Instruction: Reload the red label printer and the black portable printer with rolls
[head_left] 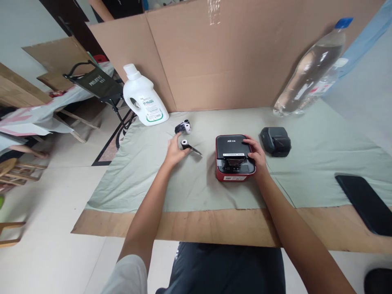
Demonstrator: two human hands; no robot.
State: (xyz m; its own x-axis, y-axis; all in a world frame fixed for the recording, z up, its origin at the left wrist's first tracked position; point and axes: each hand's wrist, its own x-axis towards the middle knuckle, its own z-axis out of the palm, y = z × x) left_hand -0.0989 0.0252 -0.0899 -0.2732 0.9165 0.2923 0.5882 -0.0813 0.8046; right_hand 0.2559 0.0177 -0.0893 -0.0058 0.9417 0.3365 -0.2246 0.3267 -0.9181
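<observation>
Front label print (235,178) on the red-and-black device (229,146) illegibly small, black slab (367,204) cropped by right edge.

A makeshift indoor workroom, with several work places set up in one room; whether the building is a home or a business cannot be told. In front is a plain wooden table (202,224) partly covered by a wrinkled pale green cloth (183,190), with a tall cardboard screen (232,61) along its far side. Another person (124,8) is partly visible behind the screen. To the left, on a pale tiled floor (67,196), are a second covered table (33,116), a dark folding chair (99,83) and a wooden stool (10,166).
</observation>
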